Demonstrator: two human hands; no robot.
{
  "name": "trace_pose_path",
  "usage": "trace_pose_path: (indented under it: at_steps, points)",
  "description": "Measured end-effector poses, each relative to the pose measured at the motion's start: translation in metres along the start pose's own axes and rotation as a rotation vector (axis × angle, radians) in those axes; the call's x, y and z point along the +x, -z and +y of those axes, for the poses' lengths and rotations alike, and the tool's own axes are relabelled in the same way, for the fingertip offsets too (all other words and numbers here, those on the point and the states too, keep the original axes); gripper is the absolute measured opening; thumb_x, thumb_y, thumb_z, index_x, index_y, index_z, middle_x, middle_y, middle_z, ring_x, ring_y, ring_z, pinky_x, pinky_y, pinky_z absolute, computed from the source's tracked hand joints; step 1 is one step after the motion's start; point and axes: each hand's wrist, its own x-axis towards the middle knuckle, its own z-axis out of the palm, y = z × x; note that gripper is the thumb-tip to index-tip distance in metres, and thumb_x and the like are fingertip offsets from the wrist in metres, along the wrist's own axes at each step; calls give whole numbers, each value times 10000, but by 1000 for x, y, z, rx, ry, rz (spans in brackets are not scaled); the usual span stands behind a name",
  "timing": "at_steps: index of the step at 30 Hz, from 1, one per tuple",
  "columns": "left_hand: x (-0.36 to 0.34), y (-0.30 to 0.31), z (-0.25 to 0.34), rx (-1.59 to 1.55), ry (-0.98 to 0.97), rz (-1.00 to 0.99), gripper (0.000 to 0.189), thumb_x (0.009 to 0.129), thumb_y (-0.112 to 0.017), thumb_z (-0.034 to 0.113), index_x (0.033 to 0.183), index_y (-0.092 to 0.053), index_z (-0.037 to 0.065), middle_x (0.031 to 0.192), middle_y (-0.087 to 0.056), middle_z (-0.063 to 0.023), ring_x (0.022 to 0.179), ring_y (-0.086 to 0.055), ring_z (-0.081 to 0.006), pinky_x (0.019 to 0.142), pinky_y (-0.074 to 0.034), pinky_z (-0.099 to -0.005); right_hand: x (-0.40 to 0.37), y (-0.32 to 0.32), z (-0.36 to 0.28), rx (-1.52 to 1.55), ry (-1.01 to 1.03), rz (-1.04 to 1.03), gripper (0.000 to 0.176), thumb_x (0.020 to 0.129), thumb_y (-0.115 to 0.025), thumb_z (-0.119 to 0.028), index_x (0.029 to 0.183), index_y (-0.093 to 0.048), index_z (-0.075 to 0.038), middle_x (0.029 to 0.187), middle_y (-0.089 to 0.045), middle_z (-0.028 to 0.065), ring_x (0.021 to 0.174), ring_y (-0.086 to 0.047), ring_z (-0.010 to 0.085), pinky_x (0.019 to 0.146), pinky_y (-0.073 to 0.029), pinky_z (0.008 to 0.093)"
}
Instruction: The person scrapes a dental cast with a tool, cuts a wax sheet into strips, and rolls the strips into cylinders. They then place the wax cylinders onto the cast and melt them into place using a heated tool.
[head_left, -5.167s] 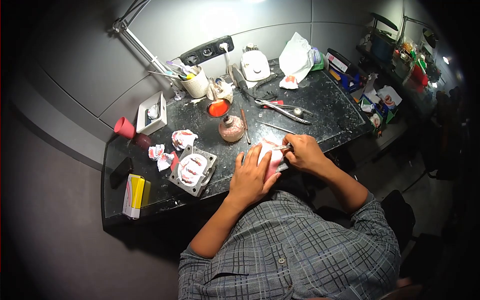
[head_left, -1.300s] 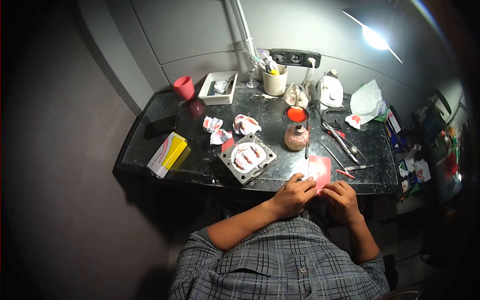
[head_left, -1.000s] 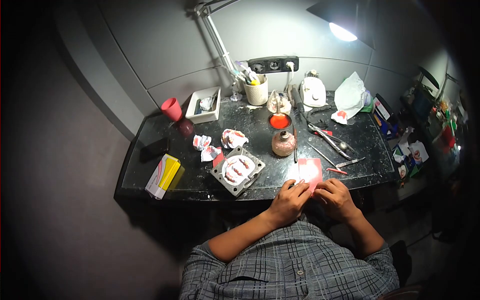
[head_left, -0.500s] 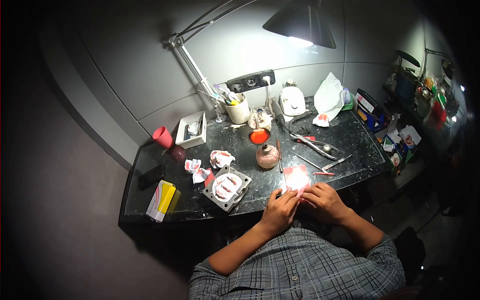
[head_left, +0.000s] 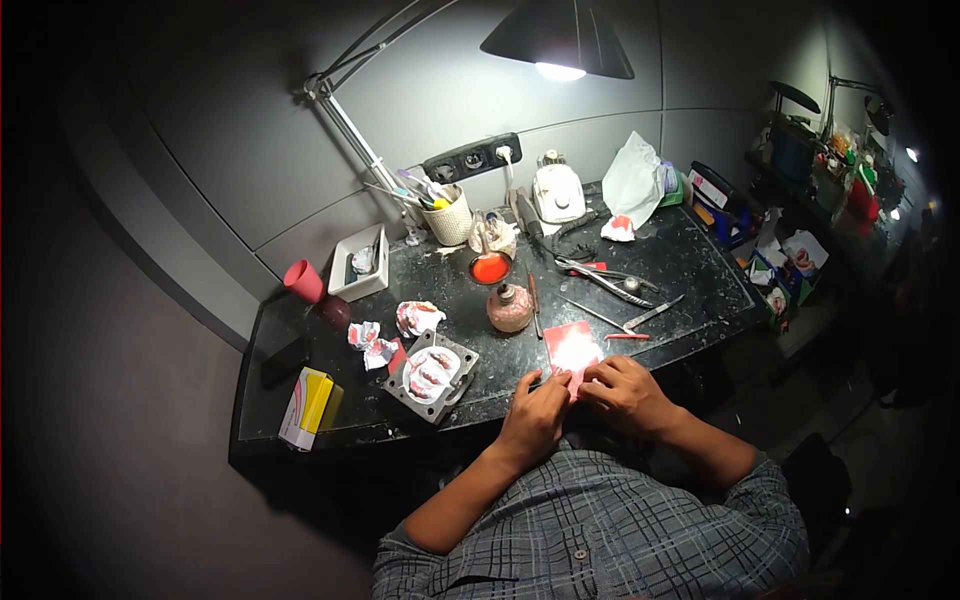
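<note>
Glossy pink sheet (head_left: 565,342) at desk (head_left: 695,285) edge

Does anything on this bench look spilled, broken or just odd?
Mainly the dark tabletop: it is flecked with white, which stands out against the black. The pink sheet near its front edge has a blazing white patch, but that is probably reflected light, not damage. I see no obvious spill.

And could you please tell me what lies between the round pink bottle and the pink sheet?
In the head view, a slim tool lies on the dark tabletop between the round pink bottle and the pink sheet.
</note>
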Motion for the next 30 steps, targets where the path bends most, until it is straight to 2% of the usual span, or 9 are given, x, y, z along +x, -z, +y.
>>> trace_pose_path:
  at_steps: [8, 14, 22, 30]
  points:
    - [1, 4, -1, -4, -38, 14, 115, 1032, -727, 89, 1109, -676, 21, 1274, -765, -172, 1084, -766, -321, 1133, -475, -545, 2, -4, -7, 0, -54, -5, 209, 910, -816, -153, 1100, -738, -112, 1146, -708, 49, 1099, -689, 286, 956, -546, 443]
    - [1, 8, -7, -52, -72, 31, 105, 1041, -731, 96, 1100, -675, 29, 1224, -786, -166, 1075, -774, -310, 1074, -526, -519, 2, -10, -8, 38, -39, 24, 183, 932, -763, -172, 1096, -724, -100, 1128, -702, 73, 1086, -667, 294, 974, -511, 456]
    - [1, 6, -9, -49, -83, 43, 92, 1027, -746, 84, 1078, -693, 28, 1209, -794, -142, 1010, -784, -285, 1079, -497, -508, 6, -8, -11, 80, -84, 25, 140, 943, -768, -159, 1064, -725, -102, 1153, -704, 76, 1110, -665, 309, 1029, -464, 474]
    - [0, 8, -11, -67, -57, 42, 122, 1000, -779, 96, 1067, -703, 27, 1231, -792, -140, 1073, -775, -288, 1106, -495, -503, 8, -7, -13, 81, -64, 18, 154, 941, -770, -170, 1072, -723, -102, 1160, -699, 82, 1125, -662, 311, 1036, -462, 478]
